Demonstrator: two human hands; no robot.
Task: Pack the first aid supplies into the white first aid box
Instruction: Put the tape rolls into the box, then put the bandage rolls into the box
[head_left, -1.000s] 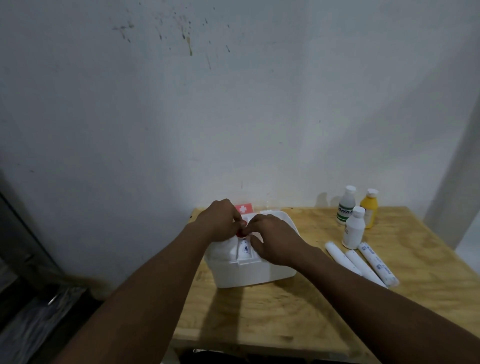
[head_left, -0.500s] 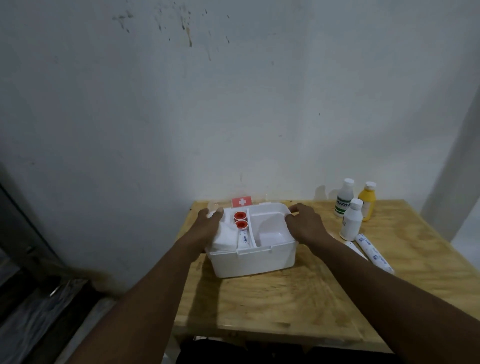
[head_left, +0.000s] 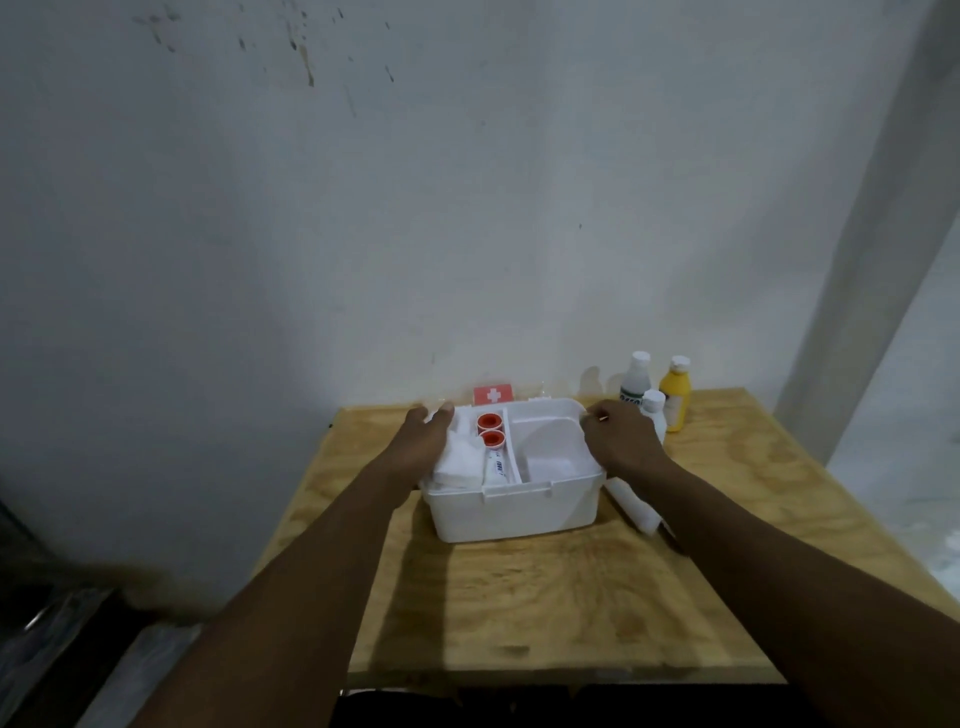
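Note:
The white first aid box (head_left: 514, 512) stands open on the wooden table (head_left: 519, 597), its lid with a red cross label (head_left: 493, 395) tipped back against the wall. Its inner tray (head_left: 550, 452) holds two red tape rolls (head_left: 491, 431), white gauze (head_left: 460, 462) and a tube (head_left: 497, 465). My left hand (head_left: 423, 441) holds the tray's left rim. My right hand (head_left: 621, 439) grips its right rim with curled fingers.
Right of the box stand a white bottle with a green label (head_left: 635, 379), a yellow bottle (head_left: 675, 395) and a small white bottle (head_left: 653, 415). White bandage rolls (head_left: 631, 501) lie under my right forearm. The wall is just behind the box.
Both hands left the middle of the tray, where they met at the red rolls, and spread out to its left and right rims.

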